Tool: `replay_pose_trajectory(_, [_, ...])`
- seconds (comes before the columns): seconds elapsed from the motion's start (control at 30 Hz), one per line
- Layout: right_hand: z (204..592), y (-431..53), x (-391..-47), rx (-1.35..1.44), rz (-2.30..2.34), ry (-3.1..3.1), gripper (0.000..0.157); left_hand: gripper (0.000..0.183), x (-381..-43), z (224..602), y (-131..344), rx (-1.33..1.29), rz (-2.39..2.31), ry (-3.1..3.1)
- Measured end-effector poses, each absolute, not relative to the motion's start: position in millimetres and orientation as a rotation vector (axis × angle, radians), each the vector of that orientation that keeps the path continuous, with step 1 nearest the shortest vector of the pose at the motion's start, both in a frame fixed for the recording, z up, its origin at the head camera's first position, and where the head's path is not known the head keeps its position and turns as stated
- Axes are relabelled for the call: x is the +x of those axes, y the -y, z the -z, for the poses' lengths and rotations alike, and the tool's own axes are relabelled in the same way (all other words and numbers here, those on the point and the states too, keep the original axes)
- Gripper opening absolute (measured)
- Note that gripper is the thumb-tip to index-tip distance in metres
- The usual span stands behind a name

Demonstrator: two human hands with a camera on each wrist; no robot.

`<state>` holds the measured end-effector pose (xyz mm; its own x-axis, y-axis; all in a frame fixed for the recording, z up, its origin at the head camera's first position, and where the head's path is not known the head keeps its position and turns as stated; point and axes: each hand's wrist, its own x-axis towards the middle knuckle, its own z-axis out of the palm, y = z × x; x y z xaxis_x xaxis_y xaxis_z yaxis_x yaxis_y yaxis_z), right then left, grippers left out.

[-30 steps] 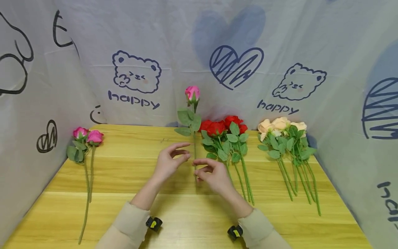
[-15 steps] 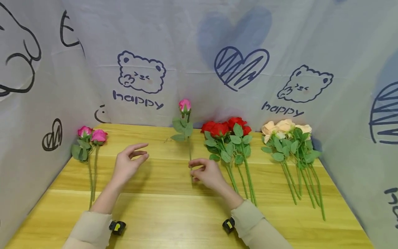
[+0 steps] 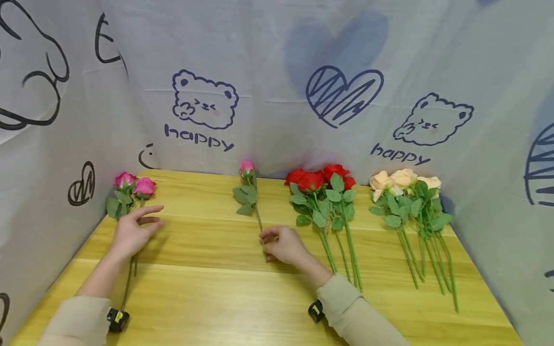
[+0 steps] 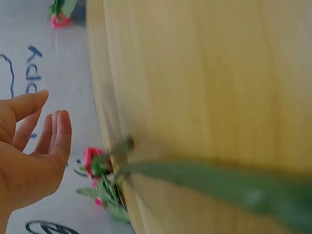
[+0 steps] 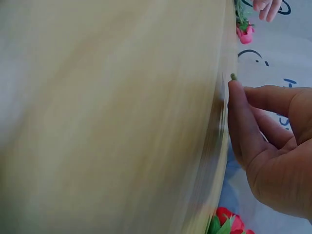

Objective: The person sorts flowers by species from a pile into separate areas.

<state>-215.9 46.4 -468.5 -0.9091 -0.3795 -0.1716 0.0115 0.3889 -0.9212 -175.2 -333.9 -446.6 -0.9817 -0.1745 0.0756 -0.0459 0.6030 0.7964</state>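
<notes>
Near the lower end of its green stem, a single pink rose [image 3: 247,167] is pinched between the thumb and fingers of my right hand [image 3: 285,246]. Its bloom leans toward the back edge of the table. The cut stem end [image 5: 233,76] pokes out past the fingertips in the right wrist view. Over at the left, my left hand [image 3: 132,233] hovers above the stems of two pink roses [image 3: 144,186], fingers loosely bent and holding nothing. A green stem [image 4: 219,187] passes close to the left wrist camera; the hand [image 4: 36,156] appears apart from it.
Red roses [image 3: 310,180] with leafy stems lie right of centre on the wooden table [image 3: 207,298]. Farther right is a bunch of several peach roses [image 3: 402,178]. A white cloth [image 3: 268,57] with drawn bears and hearts hangs behind and at the sides.
My left hand has moved from beside the held rose far to the left, over the two pink roses. The held rose has tipped lower and its bloom shifted left.
</notes>
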Motion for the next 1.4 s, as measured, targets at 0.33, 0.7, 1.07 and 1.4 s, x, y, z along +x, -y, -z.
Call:
replay_pose_trajectory(0.33, [473,-43,-218,-0.357,1.442,-2.378,0.027,0.057,-176,446,370,0.237,1.238,2.861])
replay_pose_trajectory(0.7, [473,-43,-217,-0.403,1.448,-2.371,0.026,0.06,-178,459,387,0.278,1.257,2.887])
replay_pose_trajectory(1.07, [477,-43,-219,-0.426,1.384,-2.449,0.027,0.06,-182,459,391,0.267,1.358,2.897])
replay_pose_trajectory(1.4, [475,-42,-220,-0.433,1.338,-2.472,0.029,0.056,-184,456,392,0.294,1.402,2.928])
